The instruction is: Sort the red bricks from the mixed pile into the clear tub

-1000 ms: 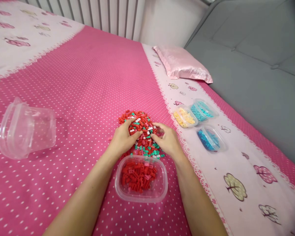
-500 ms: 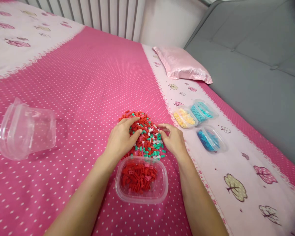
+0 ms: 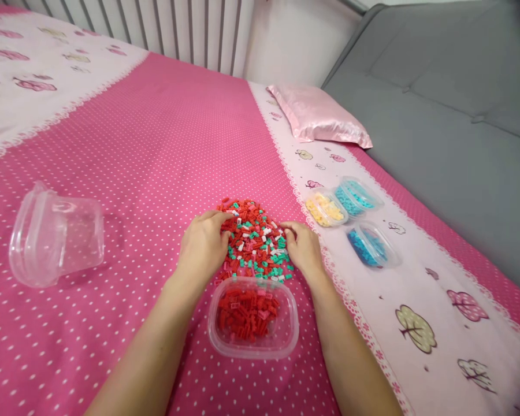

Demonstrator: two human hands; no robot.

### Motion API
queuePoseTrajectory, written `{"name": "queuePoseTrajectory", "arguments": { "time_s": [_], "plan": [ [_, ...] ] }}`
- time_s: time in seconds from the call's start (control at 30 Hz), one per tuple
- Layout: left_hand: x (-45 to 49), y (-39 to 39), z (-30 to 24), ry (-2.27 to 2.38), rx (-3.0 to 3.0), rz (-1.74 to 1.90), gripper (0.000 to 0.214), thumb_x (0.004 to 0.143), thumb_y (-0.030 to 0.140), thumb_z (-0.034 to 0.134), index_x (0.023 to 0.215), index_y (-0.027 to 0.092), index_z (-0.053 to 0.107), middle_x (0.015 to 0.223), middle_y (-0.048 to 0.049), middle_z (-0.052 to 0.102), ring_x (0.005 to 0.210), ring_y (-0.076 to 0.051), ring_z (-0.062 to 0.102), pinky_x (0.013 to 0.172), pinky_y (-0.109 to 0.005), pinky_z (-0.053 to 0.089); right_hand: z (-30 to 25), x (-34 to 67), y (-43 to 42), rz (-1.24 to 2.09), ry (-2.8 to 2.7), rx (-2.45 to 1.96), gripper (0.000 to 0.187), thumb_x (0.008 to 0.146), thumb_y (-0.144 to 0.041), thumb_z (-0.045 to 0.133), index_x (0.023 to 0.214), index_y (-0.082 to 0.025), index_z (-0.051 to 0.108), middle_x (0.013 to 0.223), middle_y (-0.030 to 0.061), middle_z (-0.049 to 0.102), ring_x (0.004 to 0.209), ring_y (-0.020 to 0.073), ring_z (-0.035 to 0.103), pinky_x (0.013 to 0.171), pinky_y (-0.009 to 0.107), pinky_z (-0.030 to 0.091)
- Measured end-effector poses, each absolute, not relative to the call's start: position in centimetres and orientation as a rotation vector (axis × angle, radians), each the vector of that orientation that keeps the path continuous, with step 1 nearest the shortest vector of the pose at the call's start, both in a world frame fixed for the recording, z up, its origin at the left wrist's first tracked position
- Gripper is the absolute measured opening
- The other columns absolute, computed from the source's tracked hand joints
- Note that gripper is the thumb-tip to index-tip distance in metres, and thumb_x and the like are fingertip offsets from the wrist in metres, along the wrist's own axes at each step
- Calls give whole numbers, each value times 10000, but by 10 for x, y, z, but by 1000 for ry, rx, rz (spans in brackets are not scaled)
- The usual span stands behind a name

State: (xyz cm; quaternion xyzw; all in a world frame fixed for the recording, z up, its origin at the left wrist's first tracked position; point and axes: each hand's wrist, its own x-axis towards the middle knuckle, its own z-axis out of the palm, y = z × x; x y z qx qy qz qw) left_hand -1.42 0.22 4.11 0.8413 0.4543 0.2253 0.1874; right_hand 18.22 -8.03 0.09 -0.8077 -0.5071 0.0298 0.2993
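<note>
A loose pile of small building bricks (image 3: pixel 255 231), mostly red with green, white and a few pink ones, lies on the pink dotted bedspread. At the pile's left edge is my left hand (image 3: pixel 203 242), its index finger reaching over the bricks and its thumb apart from it. My right hand (image 3: pixel 304 247) rests at the right edge, thumb and index finger slightly apart; its other fingers are mostly hidden. Neither hand shows a brick held. Between my forearms, just in front of the pile, stands a clear plastic tub (image 3: pixel 253 349) partly filled with red bricks and a few pink ones.
To the right sit three clear tubs: one with yellow bricks (image 3: pixel 325 209), one with turquoise bricks (image 3: pixel 354 196), one with blue bricks (image 3: pixel 367 247). Clear empty tubs (image 3: pixel 56 240) lie on their side at left. A pink pillow (image 3: pixel 320 115) is near the grey headboard (image 3: pixel 437 115).
My left hand has drawn back left from over the pile to its edge, uncovering more bricks. My right hand has barely moved. The view has shifted slightly.
</note>
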Motion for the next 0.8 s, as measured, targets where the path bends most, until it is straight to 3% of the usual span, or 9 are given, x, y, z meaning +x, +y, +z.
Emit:
{"name": "queuePoseTrajectory", "arguments": {
  "time_s": [0.2, 0.33, 0.5, 0.67, 0.8],
  "plan": [
    [-16, 12, 33, 1271, 2253, 654, 382, 694, 124, 584, 1066, 149, 668, 1055, -111, 671, 972, -258, 621, 900, -366, 466, -20, 177, -80, -87, -1299, -2046, 340, 890, -202, 351, 1004, -144, 666, 960, 95, 661, 926, 224, 581, 840, 350, 440],
    [-30, 21, 39, 1347, 2133, 680, 346, 742, 196, 537, 1062, 188, 666, 961, -80, 702, 876, -234, 651, 823, -358, 494, -25, 171, -83, -117, -1249, -1991, 372, 917, -246, 309, 1028, -132, 645, 988, 104, 658, 953, 225, 572, 868, 365, 431],
    [-53, 33, 41, 1710, 1996, 552, 241, 746, 261, 499, 863, 158, 684, 853, -142, 709, 879, -324, 643, 808, -458, 468, -28, 160, -91, -176, -1161, -1937, 402, 933, -276, 278, 1056, -109, 622, 1018, 132, 648, 967, 224, 569, 885, 380, 432],
    [-49, 40, 24, 1523, 1858, 512, 130, 709, 243, 521, 735, 187, 637, 536, -41, 645, 610, -221, 648, 646, -319, 492, -31, 150, -101, -226, -1098, -1883, 393, 938, -272, 278, 1059, -108, 614, 1030, 137, 645, 966, 214, 567, 882, 371, 437],
    [-32, 40, 7, 1388, 1748, 611, 153, 738, 272, 482, 727, 180, 604, 509, -7, 625, 496, -161, 606, 541, -254, 460, -33, 147, -102, -263, -1053, -1877, 384, 936, -272, 290, 1037, -108, 622, 999, 135, 654, 942, 218, 573, 859, 363, 441]
  ]
}}
